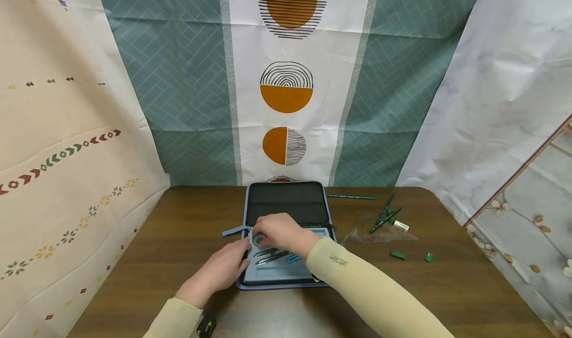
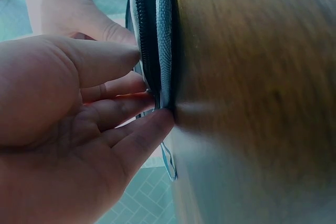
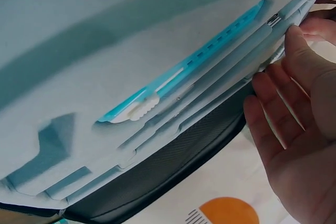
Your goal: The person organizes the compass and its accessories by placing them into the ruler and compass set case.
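An unzipped zip case (image 1: 286, 199) lies on the table with its black lid raised, holding a light blue moulded tray (image 1: 286, 274). My right hand (image 1: 281, 231) is over the tray's far left corner, thumb and fingers around a small round grey piece (image 1: 257, 238) whose kind I cannot tell. With fairly straight fingers, my left hand (image 1: 225, 266) rests against the case's left edge; the left wrist view shows fingertips touching the zip border (image 2: 164, 40). Metal drawing tools (image 1: 272, 257) sit in slots. A blue utility knife (image 3: 184, 69) lies in its recess in the right wrist view.
Right of the case lie a clear set square (image 1: 357, 236), several dark pencils (image 1: 385, 219), a white eraser (image 1: 401, 225), a green block (image 1: 397, 254) and a small green sharpener-like piece (image 1: 428, 257). A green pencil (image 1: 350, 196) lies by the back edge. A blue strap (image 1: 233, 231) sticks out left.
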